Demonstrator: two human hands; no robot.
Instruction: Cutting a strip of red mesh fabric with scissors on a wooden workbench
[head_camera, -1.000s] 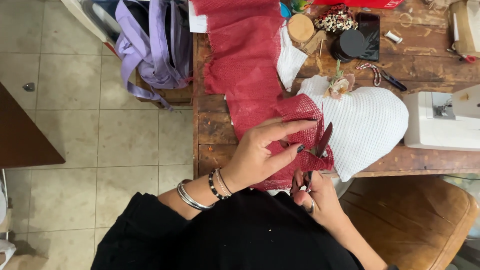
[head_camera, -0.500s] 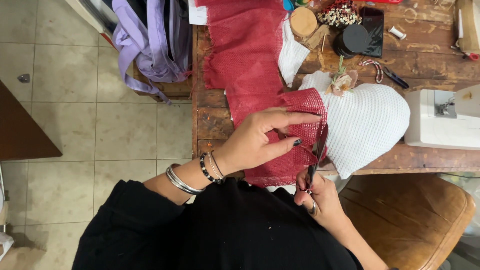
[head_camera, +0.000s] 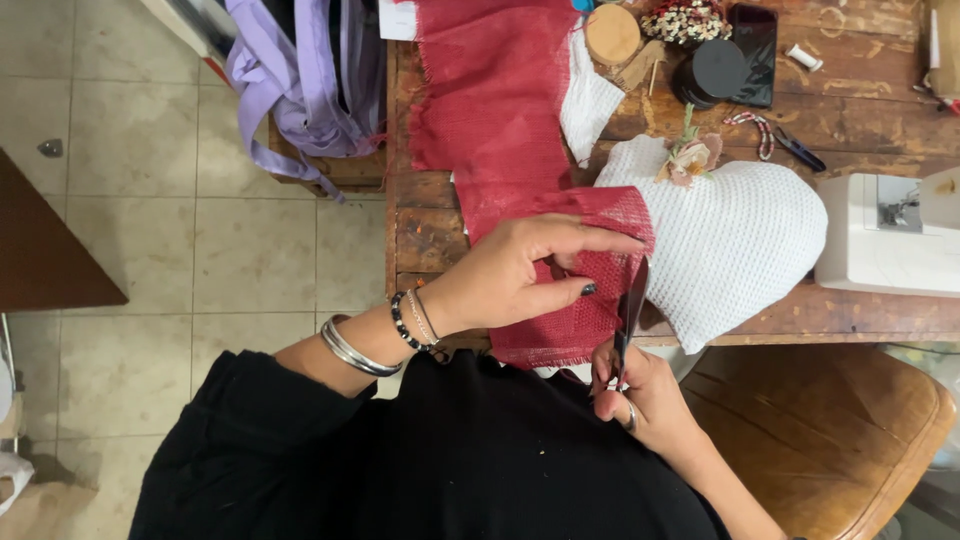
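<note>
Worn wooden worktop (head_camera: 440, 235) stands over pale floor tiles, carrying red mesh fabric (head_camera: 500, 110), a white woven piece (head_camera: 735, 240) and a white sewing machine (head_camera: 885, 235) at the right. A round black tin (head_camera: 718, 68) and a round wooden lid (head_camera: 612, 33) sit near the far edge. The left hand (head_camera: 510, 275) pinches the fabric's folded end; the right hand (head_camera: 645, 395) grips dark scissors (head_camera: 630, 310), blades along its edge. Since half a second ago the scissors stand steeper and closer to the fabric. Whether the blades are parted is unclear; the right hand's fingers are partly hidden.
</note>
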